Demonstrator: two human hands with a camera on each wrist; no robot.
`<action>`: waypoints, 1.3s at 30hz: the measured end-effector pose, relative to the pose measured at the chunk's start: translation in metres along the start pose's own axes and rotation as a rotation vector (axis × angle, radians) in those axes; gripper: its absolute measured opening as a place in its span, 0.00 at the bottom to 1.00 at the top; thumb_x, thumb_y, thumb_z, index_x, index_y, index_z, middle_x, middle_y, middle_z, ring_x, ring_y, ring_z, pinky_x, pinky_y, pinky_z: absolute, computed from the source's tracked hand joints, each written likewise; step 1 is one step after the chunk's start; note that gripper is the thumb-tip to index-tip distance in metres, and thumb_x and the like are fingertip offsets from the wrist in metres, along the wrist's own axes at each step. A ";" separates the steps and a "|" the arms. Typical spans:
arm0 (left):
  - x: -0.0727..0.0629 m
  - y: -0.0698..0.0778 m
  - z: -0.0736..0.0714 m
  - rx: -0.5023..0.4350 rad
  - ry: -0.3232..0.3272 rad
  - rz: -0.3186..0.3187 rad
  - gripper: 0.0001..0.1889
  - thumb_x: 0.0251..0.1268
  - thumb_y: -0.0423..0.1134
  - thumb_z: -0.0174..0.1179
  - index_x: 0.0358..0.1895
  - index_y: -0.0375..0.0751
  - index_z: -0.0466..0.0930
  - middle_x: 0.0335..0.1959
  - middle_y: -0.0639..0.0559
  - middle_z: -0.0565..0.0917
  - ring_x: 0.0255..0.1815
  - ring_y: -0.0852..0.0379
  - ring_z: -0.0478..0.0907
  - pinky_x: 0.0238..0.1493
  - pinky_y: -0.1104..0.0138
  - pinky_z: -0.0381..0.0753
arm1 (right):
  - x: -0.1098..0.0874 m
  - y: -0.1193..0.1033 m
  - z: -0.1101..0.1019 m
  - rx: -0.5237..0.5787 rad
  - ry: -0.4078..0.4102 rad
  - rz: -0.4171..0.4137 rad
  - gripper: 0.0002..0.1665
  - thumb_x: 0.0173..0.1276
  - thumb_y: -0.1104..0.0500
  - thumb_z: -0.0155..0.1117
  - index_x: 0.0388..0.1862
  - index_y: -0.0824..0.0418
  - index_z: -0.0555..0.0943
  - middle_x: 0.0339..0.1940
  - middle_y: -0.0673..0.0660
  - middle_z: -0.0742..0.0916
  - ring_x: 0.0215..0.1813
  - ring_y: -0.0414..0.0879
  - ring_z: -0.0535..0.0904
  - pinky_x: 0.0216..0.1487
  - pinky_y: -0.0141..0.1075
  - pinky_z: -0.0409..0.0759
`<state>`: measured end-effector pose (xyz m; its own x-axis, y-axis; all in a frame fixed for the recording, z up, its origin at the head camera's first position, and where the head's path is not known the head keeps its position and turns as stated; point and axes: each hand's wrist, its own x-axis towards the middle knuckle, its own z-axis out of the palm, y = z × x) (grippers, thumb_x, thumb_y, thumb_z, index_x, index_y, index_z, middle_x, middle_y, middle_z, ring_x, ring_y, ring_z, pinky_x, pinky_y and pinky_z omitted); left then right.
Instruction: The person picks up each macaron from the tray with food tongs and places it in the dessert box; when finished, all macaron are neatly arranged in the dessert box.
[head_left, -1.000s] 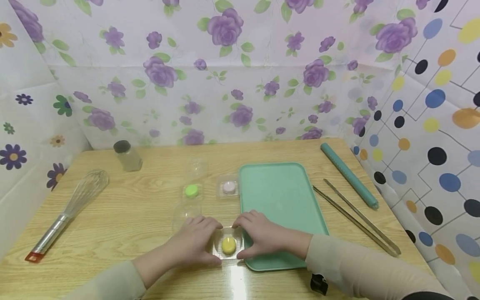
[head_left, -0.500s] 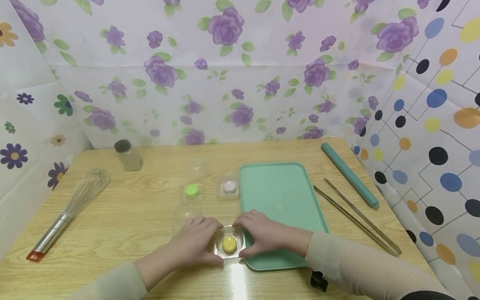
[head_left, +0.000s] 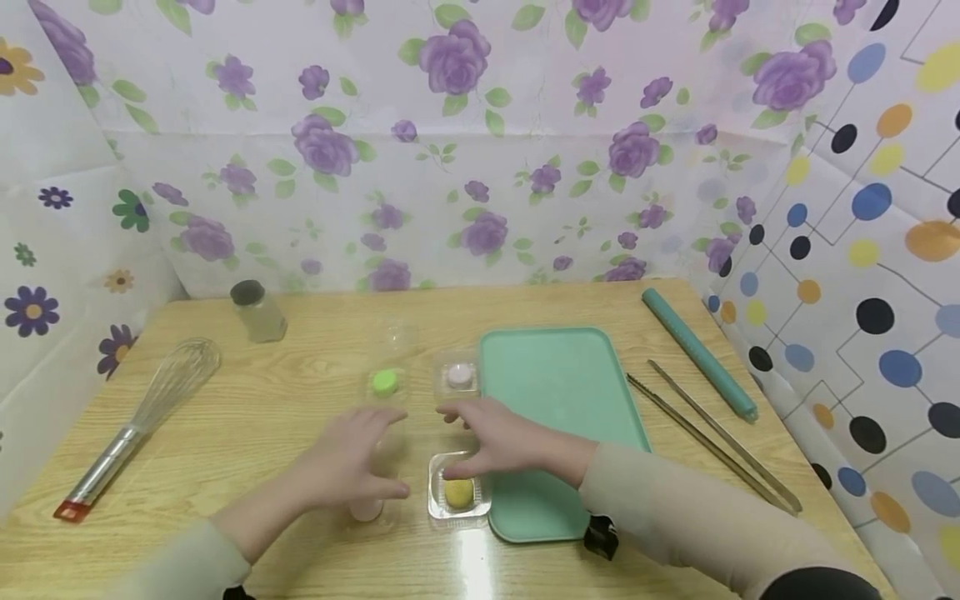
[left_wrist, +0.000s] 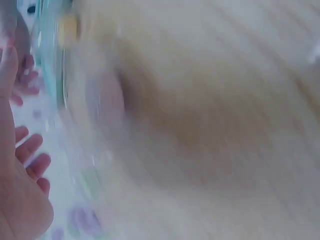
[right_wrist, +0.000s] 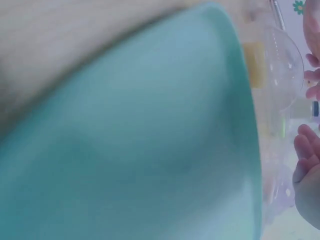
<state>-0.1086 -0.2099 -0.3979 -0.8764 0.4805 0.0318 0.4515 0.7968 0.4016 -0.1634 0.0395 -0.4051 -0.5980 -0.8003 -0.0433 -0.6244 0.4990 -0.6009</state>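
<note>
A yellow round piece like a macaron (head_left: 458,494) sits in a clear plastic box (head_left: 435,500) at the left edge of the green tray (head_left: 558,375). My right hand (head_left: 506,437) is over the tray's left edge, and its thumb overlaps the box in the head view. Left of the box is my left hand (head_left: 341,462), fingers spread and nothing between them. Beneath it a pale pink round piece (head_left: 367,510) shows partly. Farther back are a green round piece (head_left: 385,382) and a pale lilac one (head_left: 460,375), each in clear plastic. The left wrist view is blurred.
A whisk (head_left: 138,429) lies at the left, with a dark-lidded jar (head_left: 258,312) behind it. Metal tongs (head_left: 712,437) and a teal rod (head_left: 697,354) lie right of the tray. Patterned sheets (head_left: 525,225) rise behind and beside the table.
Both hands have let go of the yellow piece's box and moved up and away from it. The left hand shifted left, uncovering part of the pale pink piece; the box stays where it was.
</note>
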 end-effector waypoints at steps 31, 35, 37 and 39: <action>-0.012 -0.076 -0.017 -0.149 -0.013 -0.088 0.42 0.47 0.47 0.72 0.65 0.34 0.63 0.58 0.39 0.74 0.53 0.37 0.72 0.54 0.44 0.70 | 0.065 -0.015 0.022 0.187 -0.001 0.186 0.45 0.58 0.49 0.69 0.70 0.60 0.60 0.61 0.54 0.75 0.52 0.44 0.75 0.52 0.33 0.74; -0.011 -0.074 -0.020 -0.185 0.011 -0.095 0.43 0.48 0.47 0.72 0.66 0.34 0.62 0.58 0.40 0.73 0.53 0.37 0.72 0.51 0.45 0.72 | 0.062 -0.014 0.018 0.218 0.029 0.182 0.46 0.58 0.45 0.69 0.70 0.58 0.61 0.61 0.52 0.74 0.44 0.40 0.75 0.44 0.31 0.75; -0.011 -0.073 -0.021 -0.200 0.020 -0.101 0.43 0.48 0.48 0.71 0.66 0.34 0.61 0.57 0.41 0.74 0.53 0.37 0.71 0.50 0.45 0.72 | 0.061 -0.014 0.017 0.215 0.040 0.177 0.47 0.57 0.42 0.68 0.70 0.57 0.61 0.61 0.51 0.75 0.44 0.38 0.74 0.44 0.31 0.75; -0.011 -0.072 -0.021 -0.205 0.030 -0.112 0.43 0.48 0.49 0.71 0.66 0.35 0.62 0.57 0.41 0.74 0.53 0.38 0.71 0.50 0.45 0.72 | 0.060 -0.014 0.017 0.206 0.048 0.173 0.47 0.57 0.40 0.67 0.70 0.56 0.61 0.60 0.49 0.75 0.45 0.38 0.75 0.43 0.31 0.75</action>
<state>-0.1346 -0.2801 -0.4082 -0.9251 0.3796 0.0025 0.3102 0.7522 0.5813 -0.1823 -0.0215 -0.4126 -0.7128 -0.6901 -0.1248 -0.3986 0.5451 -0.7375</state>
